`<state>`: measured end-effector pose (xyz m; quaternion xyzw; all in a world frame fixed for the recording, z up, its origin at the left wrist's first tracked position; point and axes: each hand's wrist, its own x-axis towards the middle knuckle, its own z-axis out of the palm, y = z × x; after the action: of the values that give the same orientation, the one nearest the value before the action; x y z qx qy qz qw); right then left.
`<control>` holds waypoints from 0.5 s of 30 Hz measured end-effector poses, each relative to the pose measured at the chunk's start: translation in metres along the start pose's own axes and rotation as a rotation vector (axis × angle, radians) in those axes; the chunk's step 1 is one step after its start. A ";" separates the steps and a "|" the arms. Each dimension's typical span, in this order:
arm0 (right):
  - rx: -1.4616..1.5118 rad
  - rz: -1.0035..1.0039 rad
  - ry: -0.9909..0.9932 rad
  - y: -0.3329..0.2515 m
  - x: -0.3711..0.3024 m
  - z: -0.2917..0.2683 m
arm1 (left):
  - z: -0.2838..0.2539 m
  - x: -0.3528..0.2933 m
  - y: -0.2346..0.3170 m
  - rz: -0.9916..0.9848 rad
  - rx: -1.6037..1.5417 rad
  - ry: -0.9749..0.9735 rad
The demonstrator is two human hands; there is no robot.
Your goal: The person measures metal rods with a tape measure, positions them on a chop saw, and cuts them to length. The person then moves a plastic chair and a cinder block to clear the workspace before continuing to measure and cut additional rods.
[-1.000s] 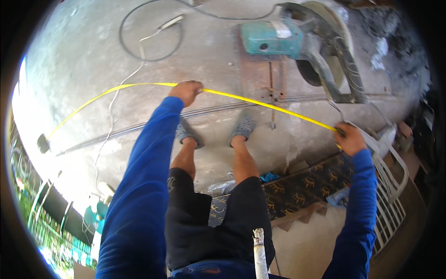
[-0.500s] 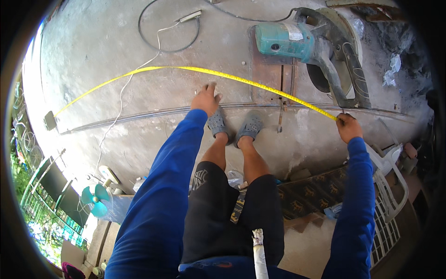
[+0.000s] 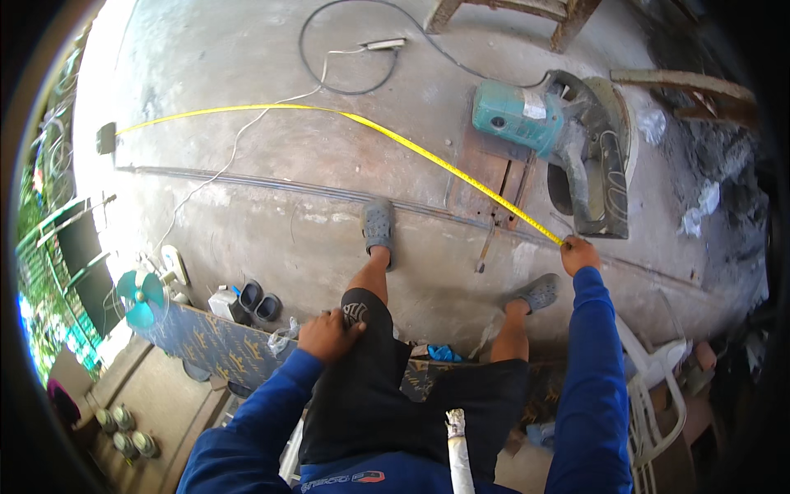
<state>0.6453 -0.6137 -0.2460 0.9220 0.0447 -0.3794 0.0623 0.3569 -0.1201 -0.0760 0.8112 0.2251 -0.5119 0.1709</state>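
Observation:
Pinched in my right hand [image 3: 581, 255] is the near end of a yellow tape measure [image 3: 436, 158]. Its blade runs in a bow across the concrete floor to a dark, boxy piece [image 3: 106, 138] at the far left. Thumb spread, my left hand [image 3: 331, 336] rests on my left thigh and holds nothing. Thin metal rods [image 3: 321, 193] lie along the floor between the tape and me. Just beyond my right hand stands a teal cut-off saw [image 3: 514, 115] with a dark handle and guard, on a rusty plate [image 3: 485, 177].
A white cord [image 3: 239, 140] passes under the tape to a power strip [image 3: 383, 44]. A teal fan [image 3: 141, 298] and dark slippers [image 3: 259, 301] are at left. A white plastic chair [image 3: 658, 362] lies at right. Wooden legs [image 3: 568, 25] stand at the back. A cigarette [image 3: 458, 453] shows at bottom.
My left hand has come back from over the floor onto my thigh. My feet have moved apart, the right one stepping rightward. My right hand still grips the tape; the view has shifted.

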 end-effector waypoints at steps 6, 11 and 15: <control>0.034 -0.092 -0.113 0.036 0.067 0.027 | 0.075 -0.063 0.087 0.009 -0.123 -0.041; 0.267 -0.146 -0.238 0.064 0.102 0.031 | 0.139 -0.137 0.161 0.159 -0.144 -0.242; 0.386 -0.228 -0.375 0.086 0.133 0.035 | 0.136 -0.167 0.182 0.114 -0.165 -0.352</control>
<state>0.7260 -0.6997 -0.3576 0.8197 0.0627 -0.5492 -0.1501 0.2906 -0.3742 0.0276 0.7037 0.1867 -0.6153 0.3021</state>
